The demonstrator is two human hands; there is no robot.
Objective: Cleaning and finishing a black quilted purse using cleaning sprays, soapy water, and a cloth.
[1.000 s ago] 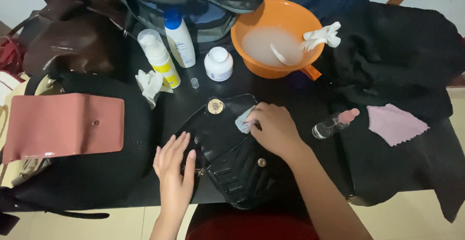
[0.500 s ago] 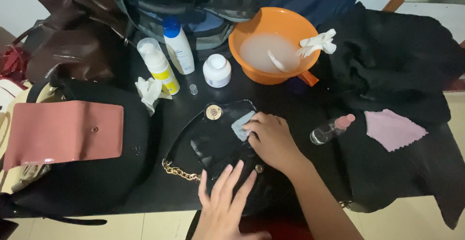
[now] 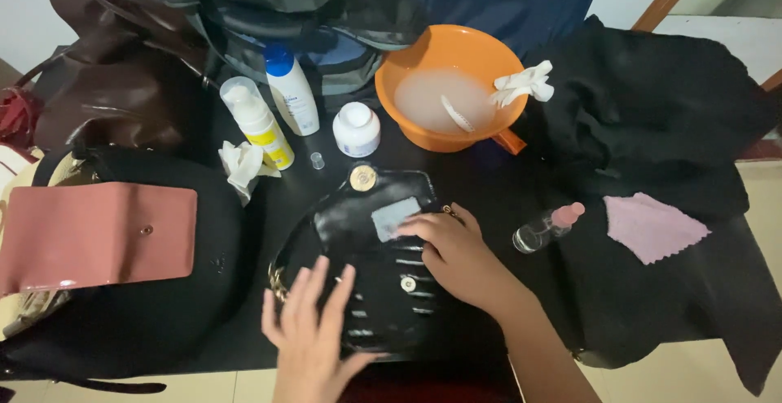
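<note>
A glossy black quilted handbag [image 3: 366, 232] with a gold clasp and a gold chain lies on the dark table. My right hand [image 3: 456, 252] presses a small grey cloth pad [image 3: 393, 217] flat against the bag's flap. My left hand [image 3: 314, 334] rests on the bag's lower left part, fingers spread, holding nothing. An orange bowl [image 3: 407, 65] of cloudy liquid with a white cloth [image 3: 521, 84] on its rim stands behind the bag.
A pink wallet [image 3: 98, 236] lies on a black bag at left. Two bottles [image 3: 289, 89], a white jar [image 3: 356, 129], a crumpled tissue [image 3: 243, 165] and a tiny cap stand behind. At right lie a small spray bottle [image 3: 544, 230], a pink cloth [image 3: 652, 228] and black fabric.
My left hand has slid from the bag's left edge to its lower part, nearer the table's front. My right hand stays on the grey pad. The view has tilted slightly.
</note>
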